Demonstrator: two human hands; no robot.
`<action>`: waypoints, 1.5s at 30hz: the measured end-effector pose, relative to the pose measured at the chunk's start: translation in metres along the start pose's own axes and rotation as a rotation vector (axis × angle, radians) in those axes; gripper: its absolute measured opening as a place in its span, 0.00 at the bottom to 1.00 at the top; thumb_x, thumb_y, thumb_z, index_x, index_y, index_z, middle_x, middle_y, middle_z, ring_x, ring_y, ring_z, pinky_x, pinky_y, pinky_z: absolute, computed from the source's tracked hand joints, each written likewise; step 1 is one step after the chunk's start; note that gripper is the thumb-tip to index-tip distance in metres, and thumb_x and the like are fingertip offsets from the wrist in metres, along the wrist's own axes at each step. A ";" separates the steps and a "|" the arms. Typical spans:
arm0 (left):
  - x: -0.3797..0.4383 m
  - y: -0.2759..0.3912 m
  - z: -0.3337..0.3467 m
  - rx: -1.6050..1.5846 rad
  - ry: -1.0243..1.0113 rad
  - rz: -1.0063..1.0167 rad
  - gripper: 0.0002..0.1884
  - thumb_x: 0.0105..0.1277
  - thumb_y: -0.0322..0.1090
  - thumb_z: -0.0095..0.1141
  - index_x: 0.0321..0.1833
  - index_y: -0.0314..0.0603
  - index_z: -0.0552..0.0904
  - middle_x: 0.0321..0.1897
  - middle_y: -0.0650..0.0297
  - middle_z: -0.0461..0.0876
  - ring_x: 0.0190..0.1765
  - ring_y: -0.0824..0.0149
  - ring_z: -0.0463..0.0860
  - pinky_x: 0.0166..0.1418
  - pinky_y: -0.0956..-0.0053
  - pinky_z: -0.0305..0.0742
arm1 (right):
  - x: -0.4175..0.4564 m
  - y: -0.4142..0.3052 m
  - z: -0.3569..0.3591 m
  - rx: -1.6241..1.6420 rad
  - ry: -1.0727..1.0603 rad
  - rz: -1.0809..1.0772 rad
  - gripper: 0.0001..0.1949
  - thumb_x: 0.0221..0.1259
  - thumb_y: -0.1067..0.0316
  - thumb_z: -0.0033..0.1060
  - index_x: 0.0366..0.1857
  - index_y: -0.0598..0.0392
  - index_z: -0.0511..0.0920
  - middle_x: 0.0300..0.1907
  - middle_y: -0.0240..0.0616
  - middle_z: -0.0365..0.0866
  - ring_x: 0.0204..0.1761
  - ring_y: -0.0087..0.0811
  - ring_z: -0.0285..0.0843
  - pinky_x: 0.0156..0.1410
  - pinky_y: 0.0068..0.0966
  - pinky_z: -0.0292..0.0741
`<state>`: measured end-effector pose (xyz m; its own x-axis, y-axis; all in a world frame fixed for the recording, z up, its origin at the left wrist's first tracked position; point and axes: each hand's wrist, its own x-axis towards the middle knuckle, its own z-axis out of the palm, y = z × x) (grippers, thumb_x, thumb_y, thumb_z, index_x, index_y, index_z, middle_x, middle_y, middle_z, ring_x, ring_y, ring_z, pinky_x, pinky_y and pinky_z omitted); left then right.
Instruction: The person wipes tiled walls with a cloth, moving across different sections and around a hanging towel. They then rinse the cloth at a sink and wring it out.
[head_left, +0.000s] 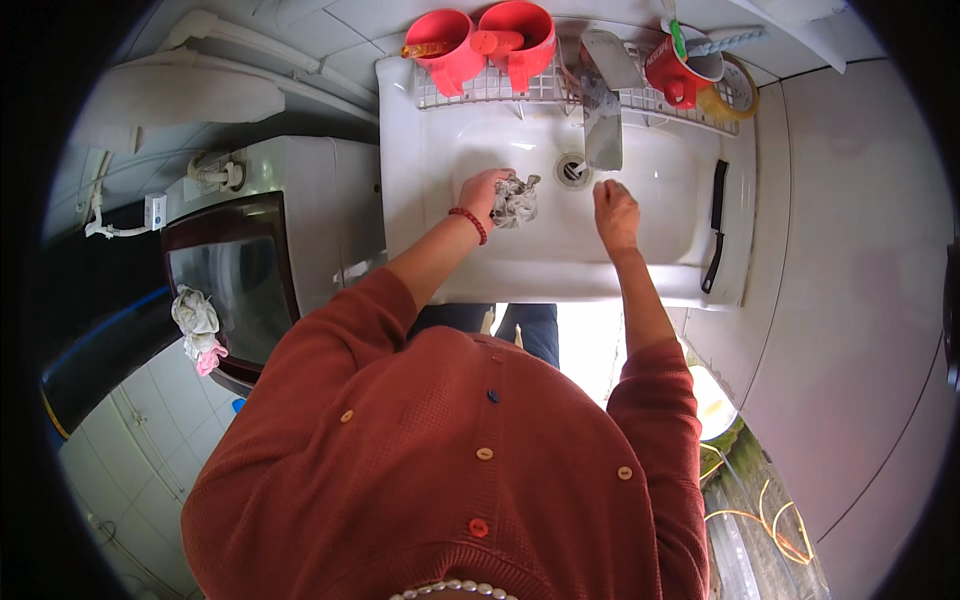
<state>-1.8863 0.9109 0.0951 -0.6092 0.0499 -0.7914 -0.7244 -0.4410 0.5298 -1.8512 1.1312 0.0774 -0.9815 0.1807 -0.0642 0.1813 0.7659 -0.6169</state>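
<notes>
In the white ceramic sink (555, 289) my left hand (481, 196), with a red bead bracelet at its wrist, grips a crumpled grey-white cloth (516, 201). My right hand (616, 214) is over the basin, right of the drain (573, 171), its fingers curled; whether something small is between them cannot be told. Just beyond it, a faucet (602, 112) reaches over the basin. A black-handled knife (718, 225) lies along the sink's right rim.
Red mugs (444, 49) and a red cup with brushes (679, 67) stand on a wire rack (495, 90) behind the basin, beside a tape roll (731, 94). A washing machine (330, 202) adjoins the sink at left, with cloths (196, 322) on its lid. A tiled wall rises at right.
</notes>
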 end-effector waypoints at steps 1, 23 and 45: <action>0.000 0.000 0.001 0.003 0.001 0.008 0.10 0.58 0.31 0.53 0.40 0.35 0.83 0.34 0.59 0.82 0.35 0.65 0.82 0.39 0.69 0.78 | 0.011 -0.006 -0.003 0.033 -0.022 0.096 0.08 0.59 0.67 0.54 0.26 0.59 0.77 0.29 0.45 0.81 0.36 0.49 0.79 0.42 0.41 0.75; 0.073 -0.034 0.055 0.169 0.013 0.087 0.12 0.69 0.39 0.50 0.51 0.48 0.80 0.48 0.62 0.80 0.50 0.66 0.79 0.52 0.65 0.76 | 0.014 -0.046 -0.017 1.400 0.182 0.529 0.08 0.63 0.71 0.51 0.44 0.53 0.78 0.36 0.27 0.76 0.38 0.21 0.72 0.44 0.23 0.73; 0.115 -0.073 0.045 -0.153 -0.439 -0.178 0.13 0.67 0.47 0.51 0.35 0.46 0.79 0.31 0.63 0.81 0.31 0.63 0.78 0.38 0.64 0.75 | 0.023 -0.074 0.042 0.110 0.257 0.338 0.18 0.58 0.49 0.54 0.26 0.54 0.81 0.26 0.53 0.81 0.30 0.57 0.78 0.37 0.45 0.74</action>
<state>-1.9180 0.9893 -0.0211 -0.5822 0.4946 -0.6453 -0.7941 -0.5162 0.3208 -1.8902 1.0528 0.0889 -0.8183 0.5681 -0.0878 0.4679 0.5695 -0.6758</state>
